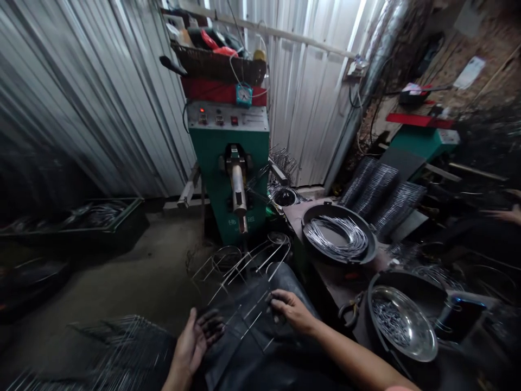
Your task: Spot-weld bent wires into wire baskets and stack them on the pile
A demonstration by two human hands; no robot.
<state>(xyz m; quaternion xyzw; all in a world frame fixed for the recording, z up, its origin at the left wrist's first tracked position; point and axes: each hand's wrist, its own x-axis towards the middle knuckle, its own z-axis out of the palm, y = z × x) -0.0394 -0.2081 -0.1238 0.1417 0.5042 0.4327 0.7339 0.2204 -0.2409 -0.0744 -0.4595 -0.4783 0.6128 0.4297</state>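
A wire rack (245, 267) of thin metal rods, with round rings at its far end, lies over my lap and reaches toward the green machine (203, 179). My right hand (290, 310) is closed at the rack's right side, its fingers curled round a rod. To the left of the rack, my left hand (200, 332) is turned palm up with darkened fingers spread, holding nothing. The far end of the rack sits just below the machine's metal electrode arm (239, 190). Dark cloth (228, 358) covers my lap beneath the rods.
On the right bench, a black pan (372, 247) holds wire rings (344, 250). Nearer, a steel bowl (425, 339) contains small metal pieces; pliers (350, 312) lie beside it. Stacked wire racks (126, 347) stand low left. A second green machine (419, 144) and another person's hand (508, 214) are at right.
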